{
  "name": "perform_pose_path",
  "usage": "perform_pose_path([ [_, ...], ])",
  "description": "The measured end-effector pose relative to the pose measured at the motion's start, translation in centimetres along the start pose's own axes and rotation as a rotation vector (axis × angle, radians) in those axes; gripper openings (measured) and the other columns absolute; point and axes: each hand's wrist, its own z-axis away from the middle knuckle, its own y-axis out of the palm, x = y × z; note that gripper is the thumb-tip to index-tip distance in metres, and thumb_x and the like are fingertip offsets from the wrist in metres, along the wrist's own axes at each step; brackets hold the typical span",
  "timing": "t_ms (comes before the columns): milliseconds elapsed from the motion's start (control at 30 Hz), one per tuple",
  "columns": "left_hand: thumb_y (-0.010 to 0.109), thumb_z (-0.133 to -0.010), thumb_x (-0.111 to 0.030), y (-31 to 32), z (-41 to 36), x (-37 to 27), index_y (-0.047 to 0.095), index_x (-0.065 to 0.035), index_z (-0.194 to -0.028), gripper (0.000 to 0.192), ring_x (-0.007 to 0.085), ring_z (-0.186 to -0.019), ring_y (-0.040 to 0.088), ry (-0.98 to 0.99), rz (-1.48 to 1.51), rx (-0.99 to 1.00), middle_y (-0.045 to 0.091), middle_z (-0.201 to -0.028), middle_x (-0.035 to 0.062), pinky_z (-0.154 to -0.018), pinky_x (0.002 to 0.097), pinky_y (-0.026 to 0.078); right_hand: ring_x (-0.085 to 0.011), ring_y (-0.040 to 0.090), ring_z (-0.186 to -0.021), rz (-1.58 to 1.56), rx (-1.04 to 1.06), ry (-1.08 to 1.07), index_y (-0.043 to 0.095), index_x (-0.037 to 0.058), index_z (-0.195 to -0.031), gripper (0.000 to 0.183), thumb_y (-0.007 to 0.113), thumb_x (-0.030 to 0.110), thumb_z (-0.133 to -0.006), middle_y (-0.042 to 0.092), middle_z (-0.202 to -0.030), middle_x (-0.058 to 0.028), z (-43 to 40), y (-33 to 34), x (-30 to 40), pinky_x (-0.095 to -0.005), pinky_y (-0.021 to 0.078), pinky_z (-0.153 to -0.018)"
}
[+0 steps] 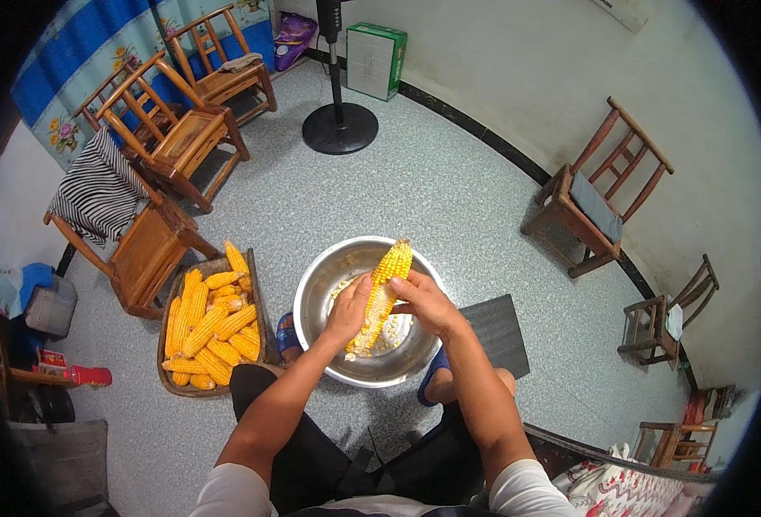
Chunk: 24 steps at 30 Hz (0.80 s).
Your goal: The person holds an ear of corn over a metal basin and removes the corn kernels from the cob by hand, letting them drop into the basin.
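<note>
Both my hands grip one ear of dried yellow corn, tilted above a wide stainless steel basin. My left hand wraps the ear's left side, and my right hand presses its thumb to the kernels from the right. Kernels still cover the upper part; a pale stretch of bare cob shows lower down between the hands. Loose corn kernels lie on the basin floor, partly hidden by the ear and my hands. To the left, a basket holds several whole ears of corn.
My slippered feet flank the basin. A dark flat mat lies to its right. Wooden chairs stand at left, one draped with a striped cloth. Ahead are a fan's round base and a green-white box. Another chair stands right.
</note>
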Motion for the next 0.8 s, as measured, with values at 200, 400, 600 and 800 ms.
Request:
perform_pose_path([
  [200, 0.039, -0.103, -0.039, 0.1, 0.7, -1.2, 0.052, 0.0013, -0.132, 0.051, 0.0248, -0.116, 0.057, 0.06, -0.146, -0.032, 0.062, -0.122, 0.0174, -0.099, 0.0324, 0.041, -0.015, 0.06, -0.101, 0.01, 0.017, -0.054, 0.056, 0.0029, -0.124, 0.045, 0.068, 0.031, -0.09, 0.063, -0.111, -0.006, -0.2, 0.0, -0.2, -0.0335, 0.0504, -0.087],
  [400, 0.039, -0.103, -0.04, -0.2, 0.1, 0.1, 0.053, -0.0004, -0.132, 0.051, 0.0296, -0.118, 0.058, 0.144, -0.195, -0.05, 0.062, -0.124, 0.0203, -0.099, 0.0342, 0.042, -0.012, 0.061, -0.094, 0.003, -0.025, -0.165, 0.055, -0.0011, -0.12, 0.044, 0.074, 0.02, -0.085, 0.064, -0.106, -0.0056, -0.9, 1.0, -1.3, -0.0274, 0.0503, -0.083],
  [600, 0.039, -0.102, -0.041, 0.4, 0.5, -0.9, 0.053, -0.0022, -0.132, 0.051, 0.0313, -0.115, 0.06, 0.129, -0.276, -0.066, 0.063, -0.121, 0.0208, -0.096, 0.0351, 0.044, -0.013, 0.061, -0.091, 0.027, -0.118, -0.181, 0.056, 0.0025, -0.118, 0.048, 0.073, 0.033, -0.086, 0.063, -0.103, -0.0046, -0.5, 2.1, -0.5, -0.0293, 0.052, -0.076],
  [800, 0.039, -0.103, -0.04, 0.5, 0.5, -0.8, 0.054, -0.0024, -0.132, 0.05, 0.0297, -0.113, 0.061, 0.139, -0.292, -0.046, 0.064, -0.118, 0.0199, -0.096, 0.0343, 0.045, -0.012, 0.06, -0.085, 0.073, -0.146, -0.114, 0.06, 0.0003, -0.11, 0.043, 0.068, 0.036, -0.089, 0.064, -0.095, -0.0047, -0.9, 1.2, -1.0, -0.0286, 0.0508, -0.07],
])
